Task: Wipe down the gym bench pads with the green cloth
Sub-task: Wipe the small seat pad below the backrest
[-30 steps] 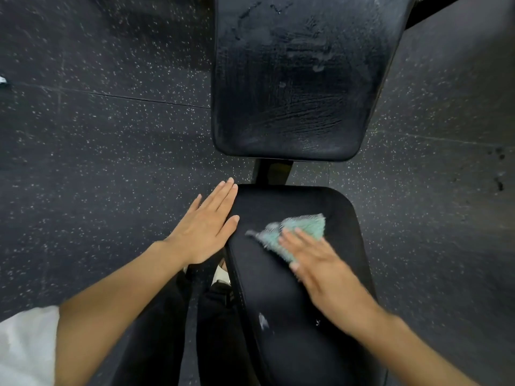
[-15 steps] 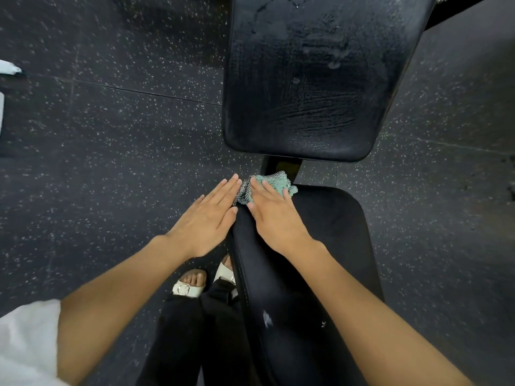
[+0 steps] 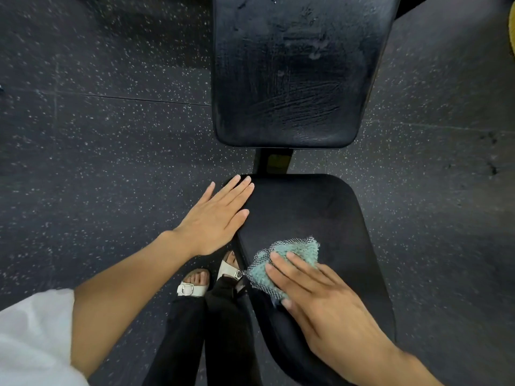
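Pressing the green cloth under the straight fingers of my right hand, lower centre, I am wiping the seat pad; its long axis is running up-frame from them, left hand lying flat at its edge.

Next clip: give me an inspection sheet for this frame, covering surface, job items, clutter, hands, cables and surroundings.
Surface: black padded seat pad, matte; black padded back pad beyond it shows streaks.
Job's things: green mesh-edged cloth lies on the seat pad's near-left part.
Clutter: nothing seen.
Grippers: right hand presses the cloth with straight fingers; left hand rests flat against the seat pad's left edge.
Cables: nothing seen.
Surroundings: dark speckled rubber floor; white buckled sandals.
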`<state>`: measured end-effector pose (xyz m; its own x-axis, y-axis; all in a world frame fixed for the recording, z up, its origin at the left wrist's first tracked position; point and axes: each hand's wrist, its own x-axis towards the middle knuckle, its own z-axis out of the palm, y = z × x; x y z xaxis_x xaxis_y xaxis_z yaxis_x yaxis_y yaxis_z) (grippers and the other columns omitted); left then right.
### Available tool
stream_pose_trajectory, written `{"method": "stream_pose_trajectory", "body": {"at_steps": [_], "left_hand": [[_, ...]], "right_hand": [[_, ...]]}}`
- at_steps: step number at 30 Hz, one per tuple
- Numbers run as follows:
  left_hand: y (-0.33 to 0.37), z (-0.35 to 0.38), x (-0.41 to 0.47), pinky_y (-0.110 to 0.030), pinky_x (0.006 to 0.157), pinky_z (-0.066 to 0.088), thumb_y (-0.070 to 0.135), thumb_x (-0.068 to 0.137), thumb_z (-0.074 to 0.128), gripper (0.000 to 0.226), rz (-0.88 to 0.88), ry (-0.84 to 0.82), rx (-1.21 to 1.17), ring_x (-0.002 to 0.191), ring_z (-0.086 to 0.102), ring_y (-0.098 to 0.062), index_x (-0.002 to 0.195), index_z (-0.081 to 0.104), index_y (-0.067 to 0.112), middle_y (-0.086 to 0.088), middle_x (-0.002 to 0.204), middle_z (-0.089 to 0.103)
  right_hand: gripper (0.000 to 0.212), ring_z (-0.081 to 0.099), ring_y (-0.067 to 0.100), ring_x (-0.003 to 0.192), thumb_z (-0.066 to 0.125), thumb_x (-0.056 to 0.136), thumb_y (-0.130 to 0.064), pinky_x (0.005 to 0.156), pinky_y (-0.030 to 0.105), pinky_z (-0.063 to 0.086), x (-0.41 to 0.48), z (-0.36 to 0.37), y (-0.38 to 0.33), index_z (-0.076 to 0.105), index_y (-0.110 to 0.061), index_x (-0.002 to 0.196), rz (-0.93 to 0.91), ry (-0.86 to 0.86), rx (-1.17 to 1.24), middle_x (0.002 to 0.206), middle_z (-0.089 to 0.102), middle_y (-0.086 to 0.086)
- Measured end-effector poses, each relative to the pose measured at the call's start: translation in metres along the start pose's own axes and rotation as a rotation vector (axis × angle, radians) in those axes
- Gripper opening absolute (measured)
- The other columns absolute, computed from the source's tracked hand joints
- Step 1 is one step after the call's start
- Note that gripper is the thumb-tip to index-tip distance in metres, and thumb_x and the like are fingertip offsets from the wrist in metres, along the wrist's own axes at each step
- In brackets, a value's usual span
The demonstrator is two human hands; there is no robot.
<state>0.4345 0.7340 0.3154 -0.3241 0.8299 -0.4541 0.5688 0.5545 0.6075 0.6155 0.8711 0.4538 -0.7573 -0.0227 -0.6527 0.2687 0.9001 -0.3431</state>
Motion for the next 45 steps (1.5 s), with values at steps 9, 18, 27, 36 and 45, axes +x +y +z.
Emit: {"method": "stream_pose_trajectory", "body": {"at_steps": [9,18,27,36,45], "left_hand": [[-0.012,-0.010,0.004,-0.042,0.121,-0.011,0.045,0.099,0.002,0.058,0.023,-0.070,0.025,0.144,-0.021,0.003,0.154,-0.008,0.030,0.021,0.158,-0.016],[-0.007,-0.012,0.005,-0.044,0.120,-0.012,0.036,0.105,0.012,0.054,-0.017,-0.097,0.030,0.145,-0.021,-0.001,0.155,-0.007,0.028,0.019,0.159,-0.017],[-0.004,-0.012,0.005,-0.044,0.118,-0.012,0.043,0.103,0.013,0.058,-0.045,-0.120,0.025,0.145,-0.022,-0.002,0.154,-0.009,0.027,0.018,0.158,-0.019],[-0.004,-0.011,0.005,-0.047,0.120,-0.011,0.042,0.103,0.015,0.058,-0.033,-0.090,0.017,0.145,-0.020,-0.002,0.155,-0.006,0.027,0.018,0.159,-0.016],[-0.004,-0.012,0.004,-0.047,0.119,-0.012,0.044,0.103,0.014,0.058,-0.034,-0.107,0.043,0.145,-0.021,-0.002,0.155,-0.007,0.027,0.018,0.159,-0.016]], "right_hand": [[0.049,-0.010,0.000,0.146,0.022,0.106,-0.035,0.116,0.032,-0.013,0.087,-0.001,-0.012,0.011,-0.034,0.153,0.058,0.036,0.048,0.160,-0.001,-0.020],[0.049,0.023,0.003,0.144,0.028,0.097,-0.039,0.113,0.029,0.016,-0.013,0.012,-0.014,0.040,-0.034,0.144,0.003,0.066,0.014,0.154,0.031,-0.019],[0.050,0.028,0.008,0.143,0.014,0.103,-0.041,0.108,0.036,0.023,-0.031,0.016,-0.026,0.037,-0.031,0.147,0.118,0.047,-0.038,0.155,0.032,-0.015],[0.051,-0.016,0.001,0.145,0.011,0.104,-0.041,0.119,0.042,-0.013,0.067,-0.004,-0.022,-0.001,-0.035,0.153,0.178,-0.047,0.042,0.159,-0.011,-0.021],[0.054,0.010,0.001,0.146,0.011,0.100,-0.045,0.118,0.030,0.011,-0.011,0.007,-0.015,0.028,-0.036,0.150,0.115,0.024,-0.034,0.157,0.019,-0.022]]}}
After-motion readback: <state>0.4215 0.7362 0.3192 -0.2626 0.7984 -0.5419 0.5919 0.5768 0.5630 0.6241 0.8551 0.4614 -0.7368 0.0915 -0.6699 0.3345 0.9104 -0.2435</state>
